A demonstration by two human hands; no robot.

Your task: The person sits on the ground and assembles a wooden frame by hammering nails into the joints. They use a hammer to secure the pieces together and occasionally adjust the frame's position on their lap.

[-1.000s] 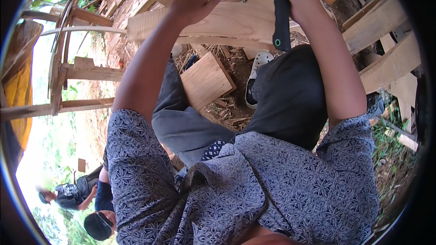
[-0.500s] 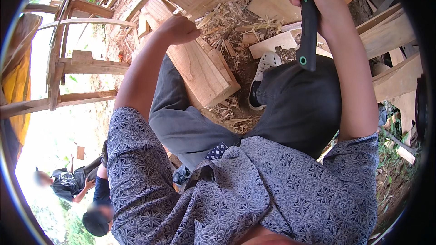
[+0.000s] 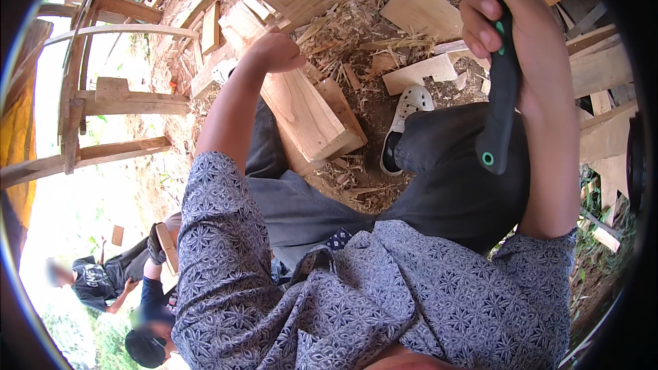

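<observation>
The right hand [image 3: 510,34] is wrapped round a black tool handle [image 3: 504,106], whose end juts out below it toward the body. The left hand [image 3: 275,53] curls over a wooden board [image 3: 301,111], which slants beneath it toward the body; whether the board is gripped, I cannot tell. Wood shavings [image 3: 334,59] lie to the board's right

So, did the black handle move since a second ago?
Yes. Against the planted white shoe, the black handle in the right hand has shifted rightward and closer to the person's body.
</observation>
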